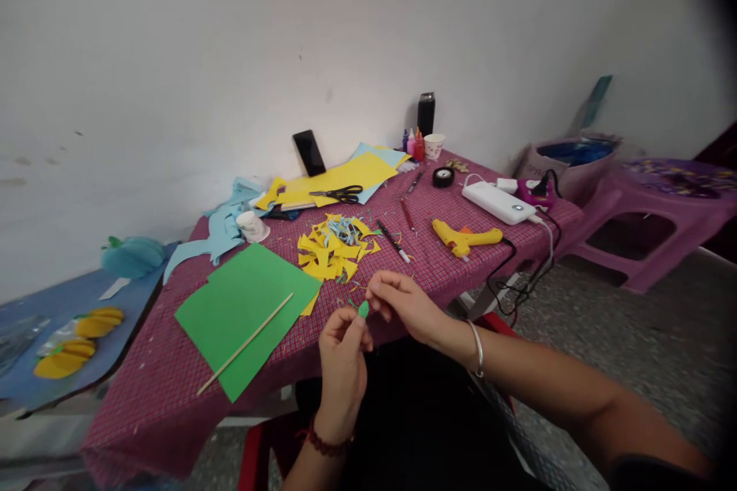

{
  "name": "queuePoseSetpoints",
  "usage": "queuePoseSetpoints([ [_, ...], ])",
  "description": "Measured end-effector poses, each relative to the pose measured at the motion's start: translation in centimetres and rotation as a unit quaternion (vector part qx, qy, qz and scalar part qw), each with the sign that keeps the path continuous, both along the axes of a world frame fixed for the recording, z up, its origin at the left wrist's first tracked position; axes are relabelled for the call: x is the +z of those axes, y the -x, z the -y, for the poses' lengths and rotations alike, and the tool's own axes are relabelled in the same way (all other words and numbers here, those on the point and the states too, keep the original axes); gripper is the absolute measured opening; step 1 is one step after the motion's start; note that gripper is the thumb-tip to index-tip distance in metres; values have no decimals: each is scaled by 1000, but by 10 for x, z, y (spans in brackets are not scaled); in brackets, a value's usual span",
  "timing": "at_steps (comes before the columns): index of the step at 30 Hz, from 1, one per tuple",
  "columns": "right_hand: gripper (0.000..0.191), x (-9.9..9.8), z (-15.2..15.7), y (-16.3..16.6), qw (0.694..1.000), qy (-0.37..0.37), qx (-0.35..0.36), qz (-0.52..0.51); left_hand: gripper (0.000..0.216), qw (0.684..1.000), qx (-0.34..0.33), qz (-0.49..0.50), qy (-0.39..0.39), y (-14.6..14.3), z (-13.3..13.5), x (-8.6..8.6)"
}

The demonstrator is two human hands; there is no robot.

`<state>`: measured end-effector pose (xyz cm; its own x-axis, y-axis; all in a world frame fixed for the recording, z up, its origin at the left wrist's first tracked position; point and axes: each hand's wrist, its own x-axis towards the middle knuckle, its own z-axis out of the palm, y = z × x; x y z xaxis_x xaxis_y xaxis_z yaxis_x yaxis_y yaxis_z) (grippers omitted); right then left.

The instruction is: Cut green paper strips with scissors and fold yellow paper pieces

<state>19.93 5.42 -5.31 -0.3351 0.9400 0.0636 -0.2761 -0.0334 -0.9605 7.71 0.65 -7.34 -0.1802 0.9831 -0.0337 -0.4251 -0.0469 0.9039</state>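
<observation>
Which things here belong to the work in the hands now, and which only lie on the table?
In use: green piece, pinched by left hand and right hand; probably green sheet.
Lying about: scissors, glue gun, yellow scraps, pen, stick, phone, power bank, tape.

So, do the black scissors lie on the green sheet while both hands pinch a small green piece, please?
No: the head view shows the black scissors on the yellow sheet, not the green sheet; left hand and right hand pinch the small green piece.
</observation>
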Motion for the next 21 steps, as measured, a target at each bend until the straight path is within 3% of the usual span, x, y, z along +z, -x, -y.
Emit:
queuePoseSetpoints([
  [10, 22, 3, 2, 1, 997, -16, 74, 13, 25, 998, -12, 56, 12, 1, 1, 1],
  [16, 28, 2, -2, -6, 990, -25, 138, -29, 30, 949, -173, 229, 128, 4, 2, 13],
  [21, 24, 4, -7, -14, 979, -138, 145, -23, 25, 936, -212, 254, 124, 5, 8, 22],
])
